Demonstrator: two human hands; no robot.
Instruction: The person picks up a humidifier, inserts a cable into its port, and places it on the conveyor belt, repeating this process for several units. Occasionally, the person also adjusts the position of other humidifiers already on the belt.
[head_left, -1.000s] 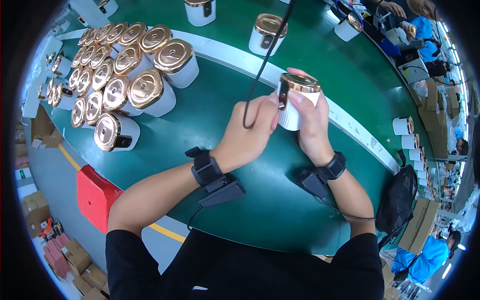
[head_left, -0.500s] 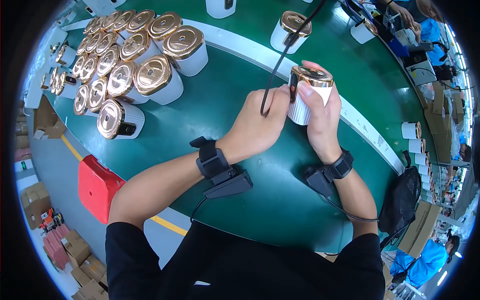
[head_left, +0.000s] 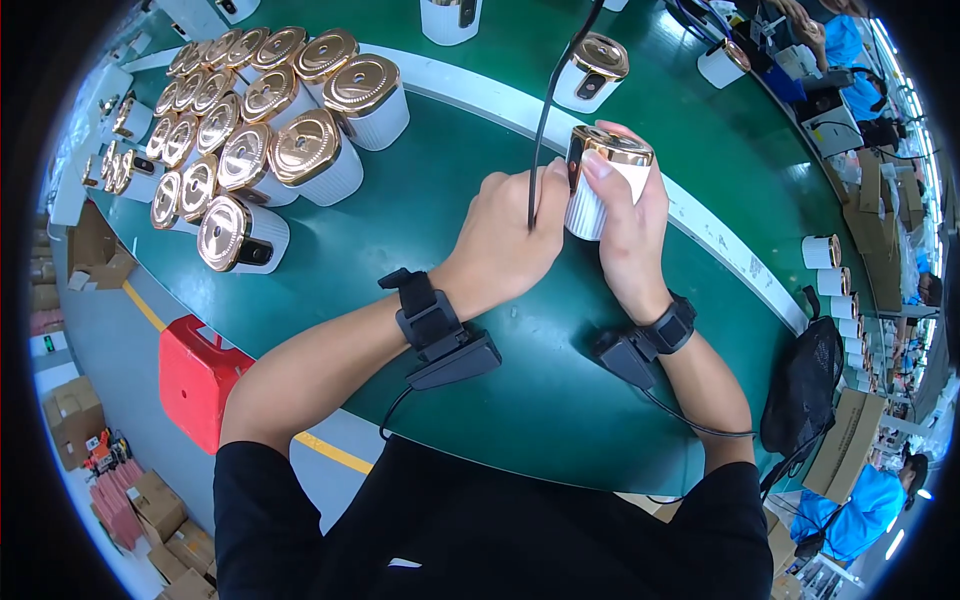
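Observation:
In my right hand (head_left: 634, 235) is a white ribbed appliance (head_left: 584, 215) with a shiny gold top and a black panel on its left side. The thumb presses its front, and the other fingers wrap behind it. My left hand (head_left: 508, 235) is closed round a thin black cable (head_left: 541, 130) that hangs from above. Its fingertips touch or nearly touch the black panel; the cable's end is hidden in the fist. Several similar white appliances (head_left: 322, 170) with gold tops stand grouped at the far left of the green table (head_left: 400, 260).
Beyond a pale rail (head_left: 475, 88) more appliances stand on a green surface, one (head_left: 592, 72) just behind my hands. A black bag (head_left: 803, 385) lies at the right edge. A red stool (head_left: 195, 385) stands on the floor at left. Co-workers in blue (head_left: 850, 515) sit at right.
Both hands and the held appliance have shifted a little to the left together. The cable now hangs straighter. The appliance behind has moved slightly right and nearer in the view.

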